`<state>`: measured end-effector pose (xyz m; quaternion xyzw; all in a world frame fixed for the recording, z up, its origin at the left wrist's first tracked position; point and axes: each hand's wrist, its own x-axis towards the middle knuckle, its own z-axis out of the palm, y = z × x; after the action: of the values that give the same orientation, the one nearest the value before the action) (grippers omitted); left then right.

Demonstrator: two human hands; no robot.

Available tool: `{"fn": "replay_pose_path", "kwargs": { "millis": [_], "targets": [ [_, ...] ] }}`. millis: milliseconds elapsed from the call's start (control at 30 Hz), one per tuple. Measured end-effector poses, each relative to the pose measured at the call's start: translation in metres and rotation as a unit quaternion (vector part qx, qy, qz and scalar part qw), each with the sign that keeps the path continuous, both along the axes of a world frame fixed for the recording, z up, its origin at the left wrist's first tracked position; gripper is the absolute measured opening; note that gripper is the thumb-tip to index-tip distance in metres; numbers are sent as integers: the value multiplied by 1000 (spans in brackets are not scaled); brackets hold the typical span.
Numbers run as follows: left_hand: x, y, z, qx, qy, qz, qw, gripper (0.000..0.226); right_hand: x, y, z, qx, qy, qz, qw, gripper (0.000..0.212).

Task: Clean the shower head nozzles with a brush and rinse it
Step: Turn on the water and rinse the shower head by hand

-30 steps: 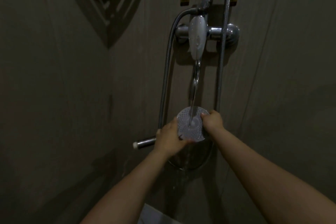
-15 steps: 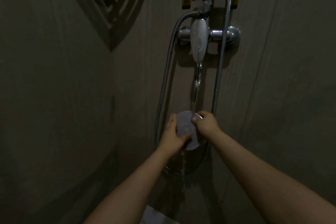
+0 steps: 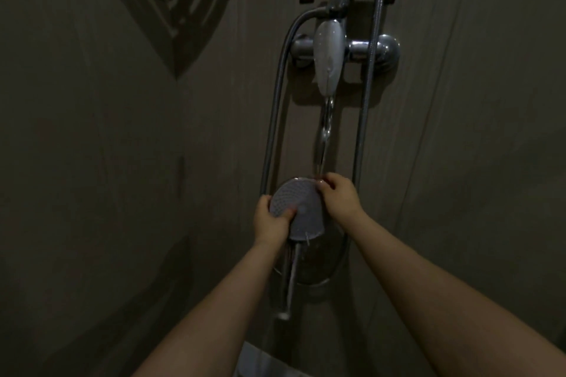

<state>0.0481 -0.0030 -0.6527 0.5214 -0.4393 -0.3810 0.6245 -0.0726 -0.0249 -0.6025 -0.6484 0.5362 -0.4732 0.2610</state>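
Two hands on shower head point(image 3: 301, 211): left hand point(image 3: 271, 220) pinches left rim, right hand point(image 3: 340, 196) grips top edge under water stream point(image 3: 324, 135). Likely wet, slippery, rigid; hold rim.

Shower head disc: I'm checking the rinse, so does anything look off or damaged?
Nothing looks damaged. Both hands, left and right, hold the round shower head disc under the water stream from the white spout; water runs off its lower edge as expected.
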Motion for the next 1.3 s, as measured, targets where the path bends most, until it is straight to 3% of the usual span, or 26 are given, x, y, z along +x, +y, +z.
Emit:
{"fn": "replay_pose_path", "kwargs": {
  "millis": [100,133,167,267,333,433,533,633,767,867,1000,1067,1167,1300],
  "targets": [
    [0,-5,3,32,174,-13,984,39,-19,1,-13,101,-72,27,992,45],
    [-1,-7,5,33,224,-12,974,42,-24,2,-21,147,-59,51,986,49],
    [-4,-7,8,31,263,-8,964,44,-27,5,-29,193,-26,85,977,46],
    [-9,-10,13,31,325,7,945,47,-30,17,-44,283,18,147,948,8],
    [-6,-11,9,41,348,-13,937,43,-31,17,-48,250,46,132,958,15],
    [3,-12,1,64,271,-30,960,33,-41,12,-41,178,230,43,956,23],
    [10,-17,2,47,121,8,992,26,-54,10,-34,171,402,-17,899,38],
    [11,-23,6,39,17,33,999,18,-57,16,-29,136,484,-54,863,38],
    [2,-30,0,58,30,42,997,38,-54,19,-22,54,538,-104,835,31],
    [-4,-32,-4,81,87,22,993,44,-51,20,-21,116,488,-89,861,36],
    [-14,-19,2,99,291,-92,947,30,-49,15,-30,240,247,-10,939,27],
    [-21,-15,3,93,343,-120,927,32,-44,16,-28,268,168,48,947,23],
    [-29,-9,2,110,346,-160,918,38,-29,20,-22,272,122,109,948,41],
    [-18,-11,9,65,406,-125,903,24,-20,17,-16,246,46,141,958,41]
  ]
}}
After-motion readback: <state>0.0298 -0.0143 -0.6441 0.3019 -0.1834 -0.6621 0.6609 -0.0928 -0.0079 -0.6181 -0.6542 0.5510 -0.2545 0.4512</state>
